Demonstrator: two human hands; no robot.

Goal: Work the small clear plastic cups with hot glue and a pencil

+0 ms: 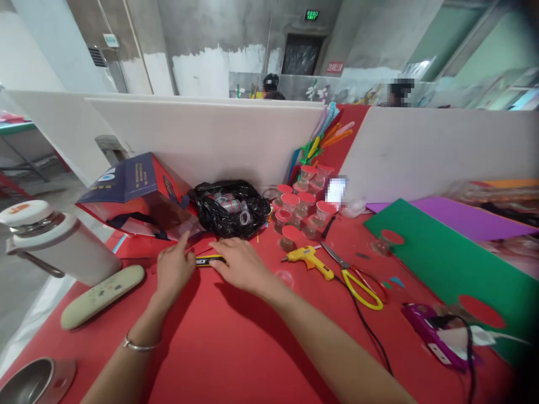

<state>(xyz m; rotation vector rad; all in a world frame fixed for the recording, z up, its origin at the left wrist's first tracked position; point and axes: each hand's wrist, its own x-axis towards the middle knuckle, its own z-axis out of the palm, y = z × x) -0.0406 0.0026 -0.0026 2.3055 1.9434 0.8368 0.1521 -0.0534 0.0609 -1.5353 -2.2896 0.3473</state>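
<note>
A yellow and black utility knife (209, 260) lies on the red table cover (236, 342). Both my hands are on it. My right hand (239, 264) lies over its right end with the fingers curled down on it. My left hand (173, 266) pinches its left end, index finger pointing up toward the black plastic bag (229, 209) of small jars just behind. A bracelet circles my left wrist.
A yellow glue gun (310, 260) and yellow-handled scissors (357, 282) lie to the right, behind them several small red-lidded jars (298, 209). Green (446, 264) and purple (467, 216) sheets lie at right. A white thermos (54, 241), pale case (101, 295), red box (135, 193) stand left. White partitions (210, 140) close the back.
</note>
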